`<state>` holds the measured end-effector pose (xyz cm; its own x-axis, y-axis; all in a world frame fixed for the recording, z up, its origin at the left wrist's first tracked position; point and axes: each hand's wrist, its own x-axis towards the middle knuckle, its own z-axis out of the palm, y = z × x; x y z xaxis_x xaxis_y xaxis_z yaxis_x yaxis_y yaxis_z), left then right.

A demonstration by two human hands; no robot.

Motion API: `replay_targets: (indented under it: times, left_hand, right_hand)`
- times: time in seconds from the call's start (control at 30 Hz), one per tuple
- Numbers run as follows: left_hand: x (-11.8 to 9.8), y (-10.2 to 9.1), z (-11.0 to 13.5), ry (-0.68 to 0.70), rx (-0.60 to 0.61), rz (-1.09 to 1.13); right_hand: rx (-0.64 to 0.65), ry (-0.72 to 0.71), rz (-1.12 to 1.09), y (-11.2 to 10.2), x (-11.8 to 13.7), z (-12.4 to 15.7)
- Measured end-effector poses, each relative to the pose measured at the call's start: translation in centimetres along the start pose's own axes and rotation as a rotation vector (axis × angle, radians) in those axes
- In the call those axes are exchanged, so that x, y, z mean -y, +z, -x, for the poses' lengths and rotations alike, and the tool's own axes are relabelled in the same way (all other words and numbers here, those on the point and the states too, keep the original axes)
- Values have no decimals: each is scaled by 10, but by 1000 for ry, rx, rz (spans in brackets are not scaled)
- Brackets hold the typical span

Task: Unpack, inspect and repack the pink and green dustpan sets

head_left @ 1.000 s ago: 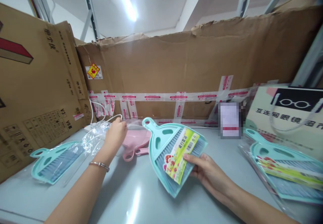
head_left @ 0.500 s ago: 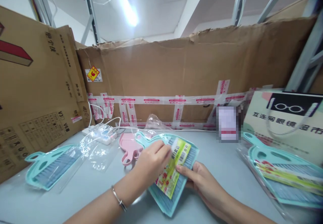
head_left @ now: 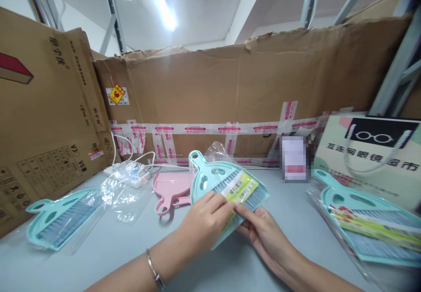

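Both my hands hold a teal dustpan-and-brush set (head_left: 213,180) with a yellow-green label (head_left: 239,187), tilted up over the middle of the grey table (head_left: 108,248). My left hand (head_left: 205,224) grips its lower edge from the left, fingers closed over the label. My right hand (head_left: 259,228) holds it from below on the right, thumb on the label. A thin clear bag (head_left: 215,151) sticks up behind the set's handle. A pink dustpan (head_left: 171,187) lies flat just left of it.
Another teal set in a clear bag (head_left: 61,217) lies at the left. More bagged teal sets (head_left: 368,219) lie at the right before a paper carrier bag (head_left: 371,151). A white power strip (head_left: 130,171) sits near the cardboard walls (head_left: 230,86) round the table.
My left hand came from the plastic bag at the back left over to the teal set and took hold of it. The set then tipped more upright, with a clear bag behind it.
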<state>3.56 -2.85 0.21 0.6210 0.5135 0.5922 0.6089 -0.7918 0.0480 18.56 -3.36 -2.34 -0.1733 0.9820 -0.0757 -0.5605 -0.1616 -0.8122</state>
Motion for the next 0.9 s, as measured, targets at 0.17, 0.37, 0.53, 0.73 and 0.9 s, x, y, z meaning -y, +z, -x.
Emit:
replay_targets:
  times: [0.17, 0.37, 0.53, 0.73, 0.9]
  left_hand:
    - [7, -11, 1, -228, -388, 160]
    - [19, -7, -5, -893, -213, 1062]
    - [-1, 12, 0, -670, 106, 1240]
    - [-9, 26, 7, -726, 255, 1343]
    - [0, 13, -2, -912, -5, 1425]
  right_hand:
    - [-71, -24, -88, 0, 10, -2]
    - [-172, -73, -191, 2, 18, -3]
    - [-258, -93, -257, -2, 21, -8]
    - [-342, -84, -291, -8, 25, -15]
    - [-304, -68, -272, -6, 21, -12]
